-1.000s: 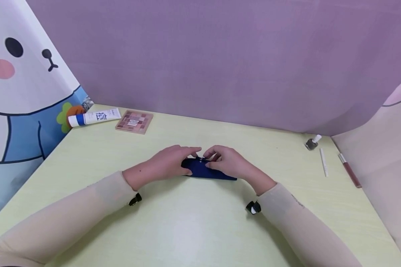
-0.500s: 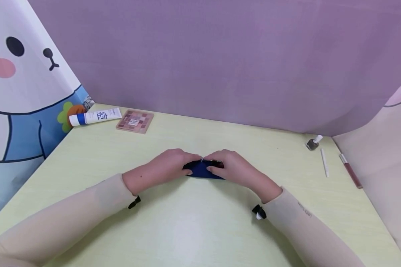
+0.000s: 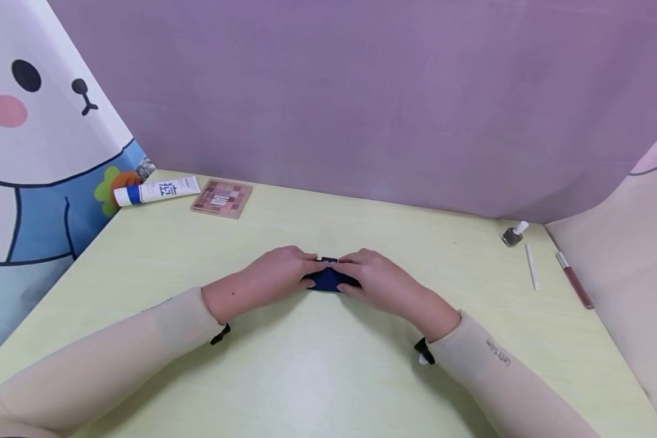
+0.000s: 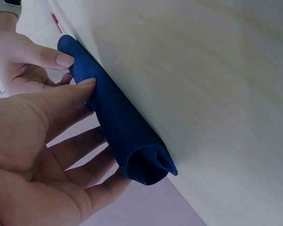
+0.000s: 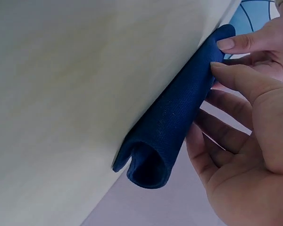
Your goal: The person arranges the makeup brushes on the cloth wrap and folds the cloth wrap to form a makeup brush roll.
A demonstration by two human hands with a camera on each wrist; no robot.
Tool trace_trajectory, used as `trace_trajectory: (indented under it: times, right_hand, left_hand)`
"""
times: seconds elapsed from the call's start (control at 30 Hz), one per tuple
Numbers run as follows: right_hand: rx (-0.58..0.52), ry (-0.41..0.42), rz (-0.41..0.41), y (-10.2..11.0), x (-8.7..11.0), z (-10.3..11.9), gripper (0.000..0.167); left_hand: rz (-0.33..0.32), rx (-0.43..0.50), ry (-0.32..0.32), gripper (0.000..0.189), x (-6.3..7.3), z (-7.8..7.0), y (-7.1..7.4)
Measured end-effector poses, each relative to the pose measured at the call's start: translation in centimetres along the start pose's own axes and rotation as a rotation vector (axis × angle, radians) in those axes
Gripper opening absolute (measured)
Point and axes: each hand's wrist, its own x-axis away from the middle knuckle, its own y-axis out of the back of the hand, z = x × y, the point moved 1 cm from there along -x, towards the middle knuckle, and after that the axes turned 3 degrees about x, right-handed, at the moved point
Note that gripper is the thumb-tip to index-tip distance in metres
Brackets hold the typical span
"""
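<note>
A dark blue folded case (image 3: 326,280) with a hollow, rolled end stands on the table between both hands. My left hand (image 3: 274,277) grips its left part, thumb on the near side and fingers over the far side. From the right, my right hand (image 3: 385,283) holds it the same way, its fingertips close to the left hand's at the top. In the left wrist view the blue case (image 4: 118,113) shows its curled open end and a flap edge. The right wrist view shows the other open end of the case (image 5: 172,113). Fingers hide much of its far side.
At the back left lie a white and blue tube (image 3: 159,190) and a pink makeup palette (image 3: 221,198). On the right are a dark nail polish bottle (image 3: 513,234), a thin white stick (image 3: 531,266) and a lip gloss tube (image 3: 574,281). A purple curtain (image 3: 361,109) hangs behind the table.
My right hand first shifted right along the blue case, and its fingers closed over the top edge. Both hands now press closer together at the case's middle.
</note>
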Motion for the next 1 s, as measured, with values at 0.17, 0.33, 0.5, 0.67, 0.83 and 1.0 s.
trace_trajectory:
  times: [0.17,0.33,0.5,0.67,0.83,1.0]
  right_hand:
    - [-0.002,0.013,0.007,-0.1,-0.3,-0.1,0.041]
    - [-0.057,-0.01,0.038,-0.2,-0.5,-0.6,0.038]
    - [-0.136,-0.047,0.087,-0.1,-0.7,-1.1,0.038]
    - [-0.203,-0.071,0.116,0.0,-0.8,-1.6,0.037]
    - [-0.191,-0.052,0.122,0.0,-1.1,-1.8,0.034]
    - [-0.177,-0.027,0.149,0.1,-1.4,-1.8,0.033]
  left_hand:
    - [0.036,-0.003,0.027,0.044,-0.1,0.1,-0.1]
    - [0.067,0.013,0.048,0.044,-0.4,0.4,-0.2]
    - [0.082,0.064,0.044,0.043,-0.6,0.7,-0.2]
    - [0.111,0.099,0.046,0.042,-1.0,0.7,0.0]
    - [0.128,0.09,0.039,0.041,-1.0,0.5,0.1]
    - [0.14,0.116,0.008,0.041,-1.1,0.8,0.2]
